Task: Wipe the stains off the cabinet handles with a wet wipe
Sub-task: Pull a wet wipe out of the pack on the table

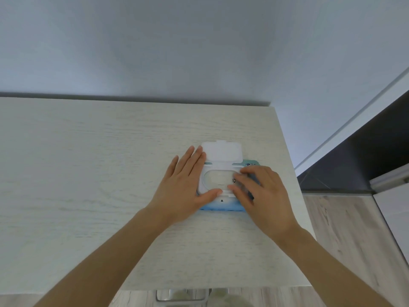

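A blue wet wipe pack [221, 206] lies on the pale wooden cabinet top [99, 173], near its right edge. Its white flip lid [221, 151] stands open, tilted back toward the wall. My left hand [183, 191] lies flat on the pack's left side, with the thumb on the front rim of the opening. My right hand [259, 196] rests on the pack's right side, its fingertips at the right end of the oval opening [215, 179]. No wipe sticks out of the opening. A metal cabinet handle [181, 295] shows below the front edge.
A pale grey wall [199, 52] rises behind the cabinet. To the right, a white skirting strip [354, 116] and dark panel [365, 156] run along the wood-look floor [345, 240]. The cabinet top's right edge lies close to the pack.
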Tool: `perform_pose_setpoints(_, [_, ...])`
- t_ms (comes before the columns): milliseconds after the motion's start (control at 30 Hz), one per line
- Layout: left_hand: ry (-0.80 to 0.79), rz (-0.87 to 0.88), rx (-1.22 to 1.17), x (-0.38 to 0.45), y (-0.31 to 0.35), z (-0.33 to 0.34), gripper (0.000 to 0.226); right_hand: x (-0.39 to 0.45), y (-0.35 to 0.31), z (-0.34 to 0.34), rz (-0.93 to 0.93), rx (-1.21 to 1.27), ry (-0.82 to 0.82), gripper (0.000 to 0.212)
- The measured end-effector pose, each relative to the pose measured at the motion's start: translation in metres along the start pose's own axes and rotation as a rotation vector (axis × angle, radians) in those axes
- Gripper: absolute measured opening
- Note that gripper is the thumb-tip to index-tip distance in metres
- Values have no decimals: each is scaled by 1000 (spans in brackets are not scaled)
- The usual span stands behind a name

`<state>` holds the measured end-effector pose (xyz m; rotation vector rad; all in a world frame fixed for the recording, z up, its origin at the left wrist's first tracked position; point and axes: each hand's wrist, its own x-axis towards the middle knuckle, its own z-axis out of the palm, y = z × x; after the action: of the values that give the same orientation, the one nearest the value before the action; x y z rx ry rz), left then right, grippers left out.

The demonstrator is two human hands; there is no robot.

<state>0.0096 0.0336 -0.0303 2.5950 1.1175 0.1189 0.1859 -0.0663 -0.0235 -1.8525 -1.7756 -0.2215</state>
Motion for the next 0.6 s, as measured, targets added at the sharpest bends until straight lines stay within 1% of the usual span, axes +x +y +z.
perform_pose_setpoints(100, [16,-7,-3,-1,2,0,95,-4,-3,3,20,1,-7,20])
perform_pose_setpoints(200, [22,-13,-8,-1,3,1,95,-3,-6,3,77,70,-12,17])
perform_pose_setpoints(367, [35,-17,-22,-2,3,2,92,2,-12,2,242,194,-119,16])
perform_pose_setpoints(433, [38,-20,-23,-2,3,2,92,3,-12,1,275,222,-160,13])
perform_pose_setpoints(533, [37,-21,-26,-2,4,2,93,5,-15,2,299,235,-201,3])
perform_pose_setpoints(600, [38,-26,-28,-2,4,2,93,3,-19,1,303,186,-195,6])
